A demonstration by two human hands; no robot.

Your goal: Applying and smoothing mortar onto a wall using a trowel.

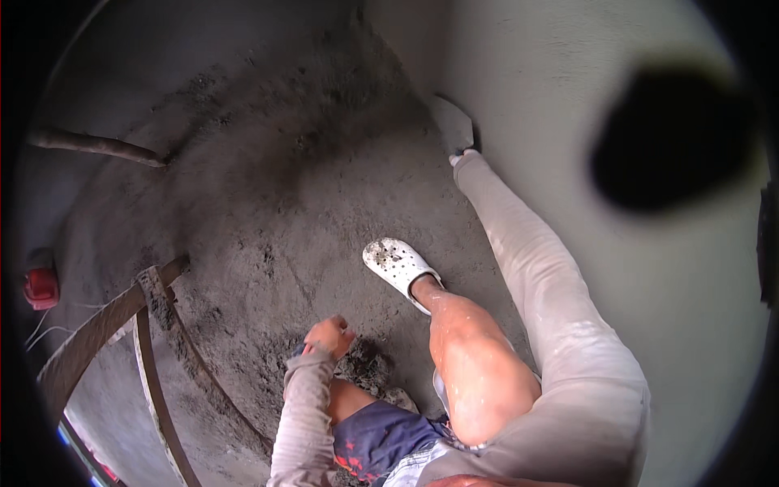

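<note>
At the end of my stretched right arm, my right hand [462, 157] is closed on a trowel. The trowel's broad grey blade [453, 125] lies against the foot of the smooth grey wall [535, 89], where wall and floor meet; its handle is mostly hidden by the hand. My left hand [329, 337] hovers by my bent left knee with its fingers curled in, and nothing shows in them. Close beside it is a dark clump of wet mortar [367, 365].
Rough grey mortar [268, 211] spreads over the floor. My right foot stands on it in a white clog [396, 264]. At the left are a mortar-caked wooden frame [105, 325], a stick [97, 146] and a red object [40, 288]. A blurred black spot [673, 138] covers part of the wall.
</note>
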